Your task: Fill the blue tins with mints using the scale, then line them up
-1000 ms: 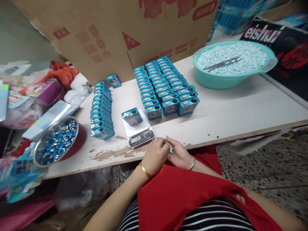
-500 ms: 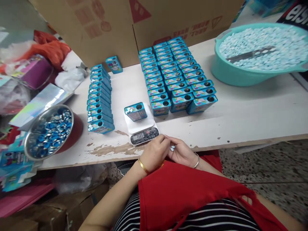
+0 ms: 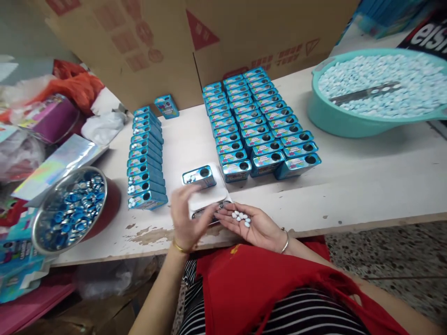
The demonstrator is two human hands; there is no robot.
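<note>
My right hand (image 3: 256, 225) is turned palm up and slightly cupped, holding several small white candies (image 3: 240, 216) near the table's front edge. To its left, my left hand (image 3: 188, 218) is raised with thumb and fingers apart, a bit blurred, and nothing shows in it. It hovers in front of a blue tin (image 3: 204, 175) on a white kitchen scale (image 3: 218, 191). The tin has a round hole in its top, with a few candies resting on the lid beside the hole. My hands partly cover the scale's display, so its reading is hidden.
Blue tins (image 3: 258, 121) stand in three rows behind the scale, with one more row (image 3: 146, 158) on the left. A turquoise basin (image 3: 352, 123) of candies sits at right, a metal bowl (image 3: 108, 195) of small caps at left. A cardboard box (image 3: 167, 51) walls the back.
My hands have separated. The left moved left and opened towards the tin on the scale; the right palm opened, revealing the candies. The camera view has tilted up slightly.
</note>
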